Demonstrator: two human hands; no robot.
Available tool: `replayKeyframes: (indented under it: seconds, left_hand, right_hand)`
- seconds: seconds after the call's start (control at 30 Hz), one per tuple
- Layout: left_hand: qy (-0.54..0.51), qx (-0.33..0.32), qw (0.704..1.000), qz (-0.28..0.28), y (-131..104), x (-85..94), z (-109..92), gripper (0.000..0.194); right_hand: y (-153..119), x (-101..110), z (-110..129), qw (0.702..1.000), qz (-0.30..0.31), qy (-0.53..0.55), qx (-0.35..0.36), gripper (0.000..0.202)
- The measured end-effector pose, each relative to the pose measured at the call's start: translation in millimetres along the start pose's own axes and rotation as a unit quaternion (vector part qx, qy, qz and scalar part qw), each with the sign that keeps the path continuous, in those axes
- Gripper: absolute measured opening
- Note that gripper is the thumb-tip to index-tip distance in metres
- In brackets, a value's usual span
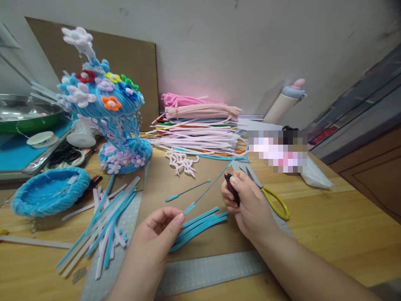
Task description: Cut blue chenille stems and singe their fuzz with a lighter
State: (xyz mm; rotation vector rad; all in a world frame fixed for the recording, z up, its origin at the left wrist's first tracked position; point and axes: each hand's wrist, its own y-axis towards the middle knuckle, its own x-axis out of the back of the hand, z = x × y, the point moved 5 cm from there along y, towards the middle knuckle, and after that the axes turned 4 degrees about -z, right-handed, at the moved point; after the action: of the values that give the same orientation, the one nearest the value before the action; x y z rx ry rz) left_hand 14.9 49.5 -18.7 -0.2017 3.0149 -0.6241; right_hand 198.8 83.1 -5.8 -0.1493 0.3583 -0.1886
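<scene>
Wood is making a wide tabletop, and a brown board is lying on it, with its middle being the middle of the clock and twelve pointing far away. A tall blue stand with flowers is rising at ten o'clock. Bundles of fuzzy sticks are piling up at twelve. A fuzzy blue bowl is sitting at nine, and a bottle is resting between one and two. At three, the person's right hand is curling snugly around a small dark lighter. At eight, the left hand is pinching one end of a thin blue stick. Scissors with yellow handles are lying at three, just past the right hand. Loose blue sticks are lying at six. Curly white bits are lying at eleven. The pinched stick is slanting up from the left fingertips toward half past one, passing close to the lighter's top; whether they are touching, one cannot tell. A shorter stick is lying near the middle.
</scene>
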Motion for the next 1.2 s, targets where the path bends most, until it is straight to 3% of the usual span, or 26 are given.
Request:
replayKeyframes:
  seconds: [1.2]
  left_hand:
    - [0.001,-0.003,1.0,-0.009,-1.3,2.2,-0.6,0.021]
  right_hand:
    - [5.1,6.1,8.0,0.999,-0.035,-0.01,0.032,0.025]
